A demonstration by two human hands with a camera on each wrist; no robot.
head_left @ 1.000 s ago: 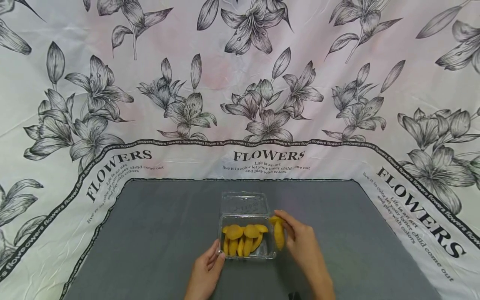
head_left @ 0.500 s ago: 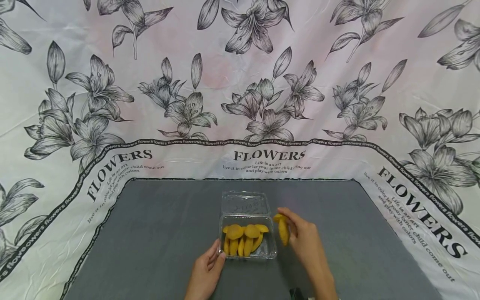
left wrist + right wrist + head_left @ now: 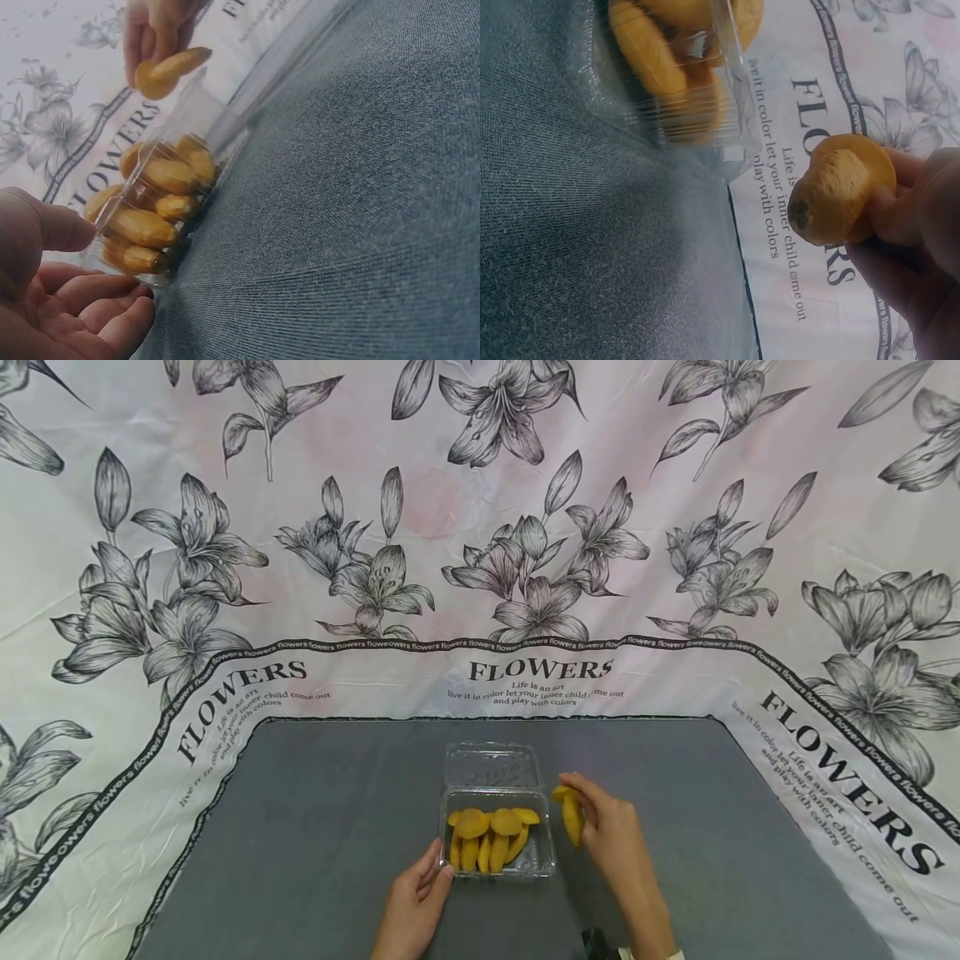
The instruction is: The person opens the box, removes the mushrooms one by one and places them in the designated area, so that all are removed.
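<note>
A clear plastic box [image 3: 538, 864] stands on the grey surface, its hinged lid [image 3: 491, 766] tipped back. Several yellow mushrooms [image 3: 471, 823] lie side by side in it, caps toward the lid; bare room shows at its right end. My left hand [image 3: 414, 900] holds the box's near left corner, thumb [image 3: 67, 227] on the rim and fingers curled beside the wall. Right of the box, my right hand [image 3: 622, 847] pinches one yellow mushroom [image 3: 573, 820] by its cap, stem hanging down. In the right wrist view the stem end of this mushroom [image 3: 829, 199] faces the camera.
A grey tabletop [image 3: 322, 827] spreads around the box. Behind and along the sides hangs a white cloth [image 3: 375, 685] with printed flowers and lettering. A small dark object [image 3: 596, 943] shows at the bottom edge, beside my right wrist.
My right hand has moved a little right, away from the box's right wall, with the mushroom still pinched. The left hand and the box stay put.
</note>
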